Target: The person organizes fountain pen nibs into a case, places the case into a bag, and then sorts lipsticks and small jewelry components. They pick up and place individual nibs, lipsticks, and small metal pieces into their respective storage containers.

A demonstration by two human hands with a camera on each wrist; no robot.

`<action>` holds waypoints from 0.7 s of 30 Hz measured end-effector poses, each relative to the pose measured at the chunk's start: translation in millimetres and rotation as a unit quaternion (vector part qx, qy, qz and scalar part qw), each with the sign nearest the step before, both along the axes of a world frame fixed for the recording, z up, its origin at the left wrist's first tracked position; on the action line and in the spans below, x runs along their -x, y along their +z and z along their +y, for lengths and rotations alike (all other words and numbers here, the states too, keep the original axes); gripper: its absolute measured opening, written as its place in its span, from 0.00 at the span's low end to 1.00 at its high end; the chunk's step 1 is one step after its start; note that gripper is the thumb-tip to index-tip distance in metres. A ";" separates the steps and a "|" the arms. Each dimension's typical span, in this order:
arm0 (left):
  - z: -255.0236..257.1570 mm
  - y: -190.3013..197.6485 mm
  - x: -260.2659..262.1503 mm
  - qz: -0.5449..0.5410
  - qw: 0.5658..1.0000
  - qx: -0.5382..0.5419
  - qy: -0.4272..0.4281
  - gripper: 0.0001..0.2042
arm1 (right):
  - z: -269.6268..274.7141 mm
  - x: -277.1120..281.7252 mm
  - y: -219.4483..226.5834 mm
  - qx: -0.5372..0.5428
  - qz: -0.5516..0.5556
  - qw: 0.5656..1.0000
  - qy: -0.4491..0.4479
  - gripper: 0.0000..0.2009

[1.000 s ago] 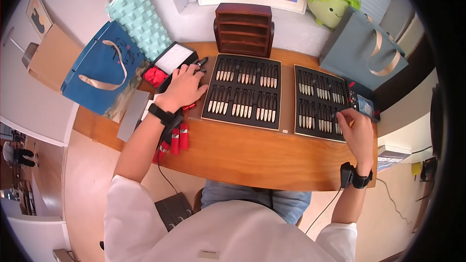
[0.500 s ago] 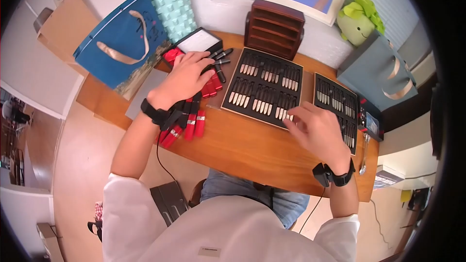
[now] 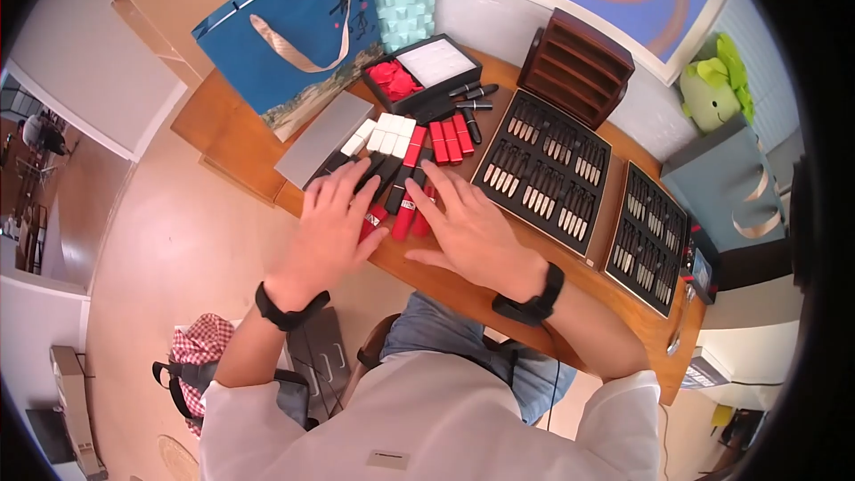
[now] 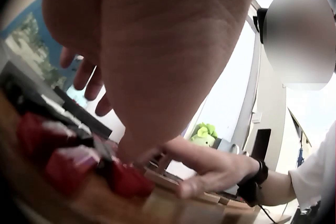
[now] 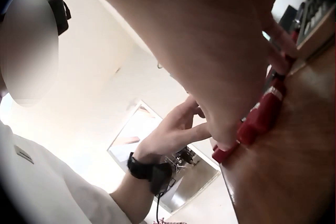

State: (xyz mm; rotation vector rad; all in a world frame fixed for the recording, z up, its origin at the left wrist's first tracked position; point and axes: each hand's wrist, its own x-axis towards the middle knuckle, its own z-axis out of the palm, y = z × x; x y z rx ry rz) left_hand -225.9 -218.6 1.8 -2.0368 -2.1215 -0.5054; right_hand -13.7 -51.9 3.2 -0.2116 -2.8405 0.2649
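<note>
Red tubes [image 3: 404, 216] lie bunched on the bench [image 3: 655, 336], so the outspread left hand [image 3: 319, 236] and right hand [image 3: 478, 239] span them.

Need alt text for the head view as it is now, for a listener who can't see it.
Seen from above, a person's left hand and right hand spread open over red and black tubes near a wooden table's front edge. Behind lie white boxes; to the right, two black trays of slim, pale-tipped items.
</note>
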 end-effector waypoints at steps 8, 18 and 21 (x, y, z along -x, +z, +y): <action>-0.7 -36.0 10.3 0.070 0.995 0.023 0.067 0.34 | 4.4 38.5 -48.7 0.009 0.015 1.000 0.003 0.46; 6.6 -38.9 32.0 0.070 0.992 0.040 0.095 0.34 | -0.3 66.5 -57.0 0.001 0.024 1.000 -0.004 0.47; 12.4 -12.4 31.8 0.009 0.996 0.060 0.072 0.32 | 7.3 59.3 -42.6 0.023 0.019 1.000 0.003 0.51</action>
